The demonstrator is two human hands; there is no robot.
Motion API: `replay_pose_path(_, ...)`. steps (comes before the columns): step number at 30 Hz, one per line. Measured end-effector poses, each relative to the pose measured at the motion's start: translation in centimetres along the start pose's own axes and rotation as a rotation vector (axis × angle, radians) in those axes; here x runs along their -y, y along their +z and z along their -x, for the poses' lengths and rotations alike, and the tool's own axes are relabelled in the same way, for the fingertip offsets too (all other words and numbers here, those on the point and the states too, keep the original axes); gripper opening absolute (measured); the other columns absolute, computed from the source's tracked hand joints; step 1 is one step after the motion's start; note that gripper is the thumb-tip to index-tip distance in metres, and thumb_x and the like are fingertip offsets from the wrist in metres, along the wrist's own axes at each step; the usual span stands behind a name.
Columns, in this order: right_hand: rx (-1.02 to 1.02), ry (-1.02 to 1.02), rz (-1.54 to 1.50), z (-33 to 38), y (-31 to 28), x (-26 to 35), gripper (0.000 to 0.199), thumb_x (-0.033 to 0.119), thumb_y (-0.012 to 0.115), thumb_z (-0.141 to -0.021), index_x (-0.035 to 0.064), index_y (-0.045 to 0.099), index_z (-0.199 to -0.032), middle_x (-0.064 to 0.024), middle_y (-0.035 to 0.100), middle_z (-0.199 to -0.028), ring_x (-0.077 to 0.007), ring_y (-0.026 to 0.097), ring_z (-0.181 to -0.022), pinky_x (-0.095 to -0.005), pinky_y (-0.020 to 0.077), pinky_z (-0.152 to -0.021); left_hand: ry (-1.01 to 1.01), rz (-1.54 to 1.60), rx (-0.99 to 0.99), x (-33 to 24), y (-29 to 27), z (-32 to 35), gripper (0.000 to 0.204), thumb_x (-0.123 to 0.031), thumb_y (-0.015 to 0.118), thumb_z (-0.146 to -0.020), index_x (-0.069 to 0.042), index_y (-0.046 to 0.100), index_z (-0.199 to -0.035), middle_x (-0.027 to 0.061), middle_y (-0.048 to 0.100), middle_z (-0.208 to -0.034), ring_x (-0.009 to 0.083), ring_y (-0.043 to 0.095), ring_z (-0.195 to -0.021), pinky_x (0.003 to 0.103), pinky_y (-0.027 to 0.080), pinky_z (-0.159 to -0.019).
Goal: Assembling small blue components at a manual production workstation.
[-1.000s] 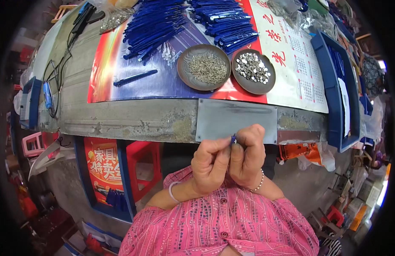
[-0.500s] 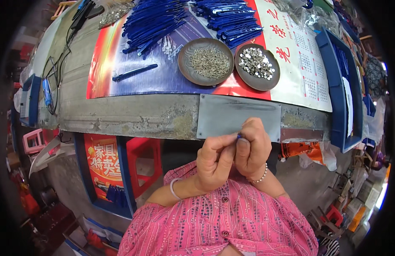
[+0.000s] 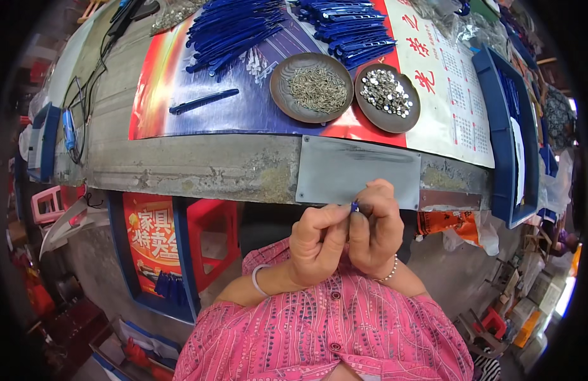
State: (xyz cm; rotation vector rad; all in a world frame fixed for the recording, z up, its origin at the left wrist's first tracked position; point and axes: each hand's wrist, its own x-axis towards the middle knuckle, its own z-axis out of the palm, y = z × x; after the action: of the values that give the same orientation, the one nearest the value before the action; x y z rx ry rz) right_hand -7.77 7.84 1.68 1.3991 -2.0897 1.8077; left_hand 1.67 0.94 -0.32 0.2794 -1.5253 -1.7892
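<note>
My left hand (image 3: 318,244) and my right hand (image 3: 375,232) meet in front of my chest, just off the table's near edge. Between their fingertips, both pinch a small blue piece (image 3: 354,207); only its tip shows and the fingers cover the rest. Just beyond them, a grey metal plate (image 3: 351,168) is fixed to the table edge. Farther back are a round dark dish (image 3: 280,98) of thin metal pins (image 3: 318,90) and a second dish (image 3: 395,127) of small shiny discs (image 3: 384,92). One slim blue piece (image 3: 204,101) lies alone on the poster, left of the dishes.
Heaps of slim blue pieces (image 3: 233,32) lie at the back of the table. A blue tray (image 3: 494,136) stands at the right edge. A blue-handled corded tool (image 3: 68,130) is at the left. Below are a blue bin (image 3: 187,254) and a red stool (image 3: 211,241).
Both hands stay together, with slightly more of the blue tip showing between the fingers. The table scene has shifted a little in the view; nothing on it has visibly been moved.
</note>
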Motion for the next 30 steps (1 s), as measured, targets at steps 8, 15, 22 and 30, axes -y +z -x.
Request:
replay_pose_path(8,0.087,0.738,-0.42,-0.3,-0.9,1.7,0.007,0.004,0.058,-0.086,-0.0004,0.055,-0.09,-0.0073,0.055,-0.072,-0.0191,0.052,-0.058,-0.0273,0.0423,-0.056,-0.003,0.095,0.01,0.3,-0.2,0.5,0.019,0.004,0.049,-0.094,-0.001,0.048,-0.112,0.0062,0.058,-0.088,0.0048,0.049,-0.067,0.02,0.043,-0.059)
replay_pose_path(15,-0.017,0.045,-0.026,0.3,0.4,0.6,0.016,-0.001,0.065,-0.079,0.0006,0.055,-0.091,-0.0085,0.055,-0.073,-0.0206,0.053,-0.061,-0.034,0.0444,-0.065,-0.011,0.041,-0.027,-0.1,-0.2,0.7,0.02,0.005,0.051,-0.093,0.001,0.05,-0.112,0.0062,0.058,-0.08,0.007,0.05,-0.066,0.021,0.043,-0.059)
replay_pose_path(22,-0.036,0.027,0.202,0.7,1.1,0.6,0.013,0.003,0.059,-0.084,0.0016,0.05,-0.093,-0.0068,0.054,-0.078,-0.0219,0.052,-0.064,-0.0377,0.04,-0.077,0.085,-0.088,-0.018,0.5,-0.3,-0.1,0.019,0.002,0.053,-0.092,0.002,0.051,-0.111,0.0087,0.061,-0.082,0.0089,0.055,-0.069,0.022,0.046,-0.063)
replay_pose_path(30,0.165,0.228,0.269,1.1,0.3,0.6,0.017,0.006,0.045,-0.089,-0.0043,0.051,-0.101,-0.0098,0.055,-0.081,-0.0205,0.053,-0.071,-0.0359,0.0424,-0.075,0.046,-0.095,-0.053,-0.1,-1.0,0.7,0.021,0.006,0.052,-0.089,-0.001,0.055,-0.109,0.0105,0.062,-0.093,0.0137,0.061,-0.077,0.027,0.048,-0.066)
